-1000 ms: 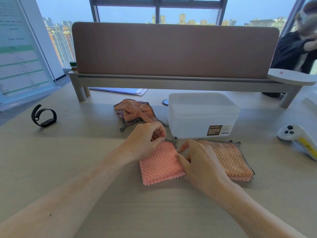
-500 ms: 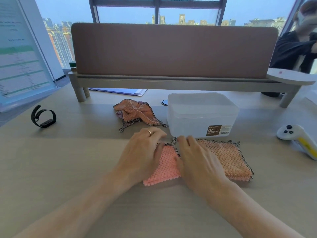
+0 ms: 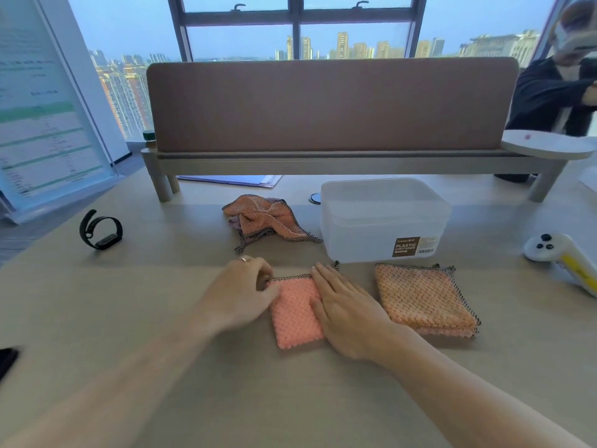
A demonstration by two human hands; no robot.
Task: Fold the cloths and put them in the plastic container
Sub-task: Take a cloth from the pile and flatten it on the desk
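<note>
Centre frame, a folded pink cloth (image 3: 296, 318) lies flat on the table (image 3: 155, 321). Its far edge, trimmed in black check, runs between the two hands. Its near, scalloped edge is free.

The left hand (image 3: 240, 292) sits at the cloth's upper-left corner, fingers curled together and pinching the trimmed hem, thumb along the left edge. The right hand (image 3: 344, 313) lies flat over the cloth's right side, fingers straight and close together, pressing down, with the fingertips at the far edge.

Just right of that hand, across a thin strip of bare table, a second folded cloth (image 3: 423, 299), orange with the same trim, lies square. Directly behind both stands the translucent plastic container (image 3: 384, 218), its front wall close to the cloths' far edges. Left of the container lies a crumpled cloth (image 3: 268, 221), near the left hand's knuckles but apart from them.

Open tabletop spreads across the lower frame and to the left, out to a black wristband (image 3: 100, 229). A white controller (image 3: 562, 257) lies at the right edge.
</note>
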